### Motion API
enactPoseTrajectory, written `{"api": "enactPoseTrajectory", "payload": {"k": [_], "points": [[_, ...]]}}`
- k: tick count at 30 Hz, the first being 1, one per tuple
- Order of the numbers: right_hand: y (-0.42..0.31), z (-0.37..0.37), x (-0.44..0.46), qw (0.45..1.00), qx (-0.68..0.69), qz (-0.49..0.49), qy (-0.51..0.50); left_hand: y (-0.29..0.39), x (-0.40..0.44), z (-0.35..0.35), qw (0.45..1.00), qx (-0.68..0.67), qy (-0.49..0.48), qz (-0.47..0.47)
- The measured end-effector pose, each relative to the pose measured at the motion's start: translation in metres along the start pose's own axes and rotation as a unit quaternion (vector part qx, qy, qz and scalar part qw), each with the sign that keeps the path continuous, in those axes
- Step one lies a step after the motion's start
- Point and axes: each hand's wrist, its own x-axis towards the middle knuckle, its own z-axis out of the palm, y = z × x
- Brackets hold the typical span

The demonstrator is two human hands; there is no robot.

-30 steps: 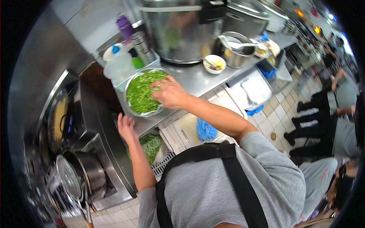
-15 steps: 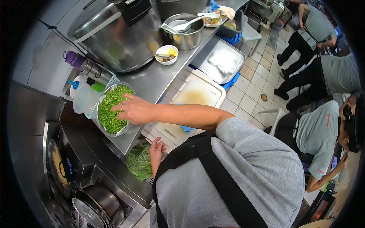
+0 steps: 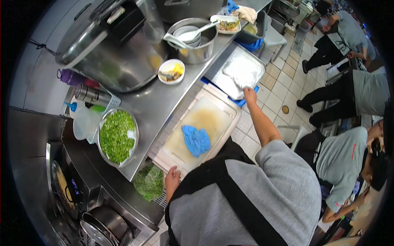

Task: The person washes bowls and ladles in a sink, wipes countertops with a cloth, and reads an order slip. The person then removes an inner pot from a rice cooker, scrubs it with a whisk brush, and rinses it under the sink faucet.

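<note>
My right hand (image 3: pixel 249 95) reaches out to the far side and pinches the near edge of a crumpled sheet of aluminium foil (image 3: pixel 242 74). The foil lies on a rectangular metal tray (image 3: pixel 257 61). My left hand (image 3: pixel 172 177) is low beside the near corner of a pale cutting board (image 3: pixel 172 148), its fingers loosely bent and nothing visible in them. A crumpled blue cloth (image 3: pixel 196 140) lies on the board. To the left, a metal bowl (image 3: pixel 137 135) of chopped green onions (image 3: pixel 116 135) stands on the steel counter, with a piece of white paper at its side.
A large steel cooker (image 3: pixel 119 53) stands on the counter (image 3: pixel 154 112). Near it are a small white bowl of food (image 3: pixel 171 72) and a steel pot (image 3: pixel 207 49) with bowls and ladles. Leafy greens (image 3: pixel 148 183) sit below. Co-workers (image 3: pixel 342 156) stand at the right.
My right hand has left the chopped green onions and swung right to the foil. The blue cloth, mostly hidden by my arm before, now shows fully. My left hand's fingers have curled slightly.
</note>
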Motion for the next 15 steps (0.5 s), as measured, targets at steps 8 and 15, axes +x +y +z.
{"api": "enactPoseTrajectory", "payload": {"k": [8,15], "points": [[-0.022,-0.011,0.05,0.94,-0.192,0.214,-0.182,0.066,0.008,0.034,0.993,0.104,0.004,-0.064],[-0.11,-0.07,0.086,0.984,-0.06,-0.062,-0.158,0.157,0.047,0.06,0.99,0.143,0.01,0.008]]}}
